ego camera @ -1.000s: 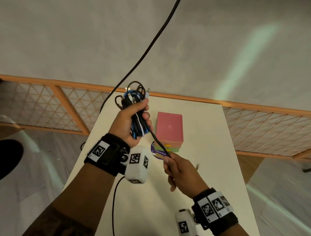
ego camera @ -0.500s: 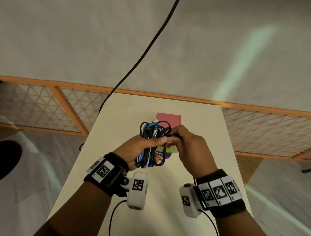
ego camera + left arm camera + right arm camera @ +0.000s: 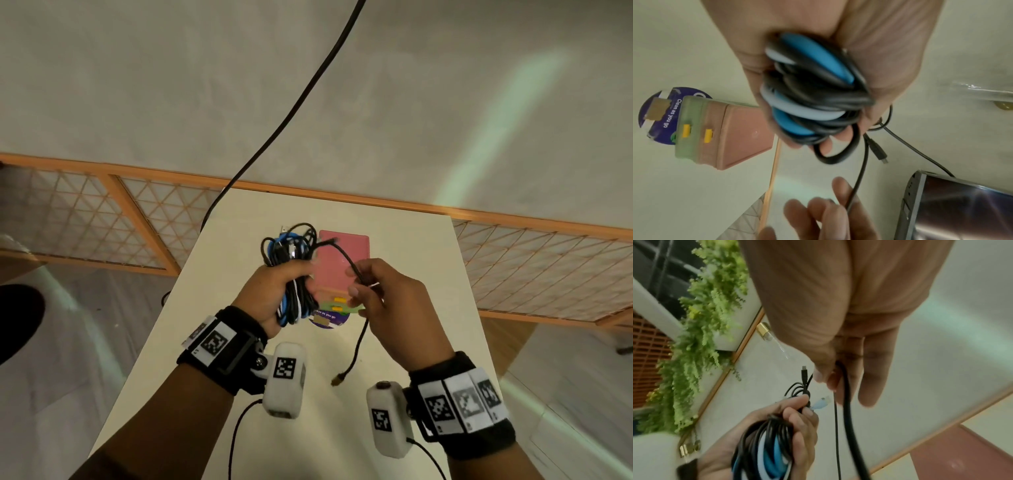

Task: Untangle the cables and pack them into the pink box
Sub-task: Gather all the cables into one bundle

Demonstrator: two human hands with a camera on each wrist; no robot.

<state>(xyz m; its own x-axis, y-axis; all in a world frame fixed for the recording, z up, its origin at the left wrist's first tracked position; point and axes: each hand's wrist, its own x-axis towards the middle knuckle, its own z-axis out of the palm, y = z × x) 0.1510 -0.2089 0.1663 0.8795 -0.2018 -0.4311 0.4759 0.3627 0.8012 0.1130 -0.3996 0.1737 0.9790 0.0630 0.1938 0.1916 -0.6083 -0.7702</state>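
Observation:
My left hand (image 3: 274, 291) grips a tangled bundle of black, blue and white cables (image 3: 291, 250) above the table; the same cable bundle (image 3: 807, 91) fills the left wrist view. My right hand (image 3: 380, 294) pinches one black cable (image 3: 346, 255) that runs out of the bundle; its free end with a gold plug (image 3: 337, 380) hangs below. In the right wrist view the black cable (image 3: 846, 394) passes between thumb and fingers. The pink box (image 3: 346, 250) sits shut on a green box, behind both hands.
The stacked boxes rest partly on a round purple sticker (image 3: 330, 320) on the white table (image 3: 394, 342). A thick black cord (image 3: 291, 113) crosses from the top toward the table's left edge. A wooden lattice fence (image 3: 85, 219) runs behind. A dark device (image 3: 962, 206) lies nearby.
The left hand lowered the bundle, then shifted it back left. The right hand came up to the bundle and has drawn one black cable out to the right, its plug end now dangling.

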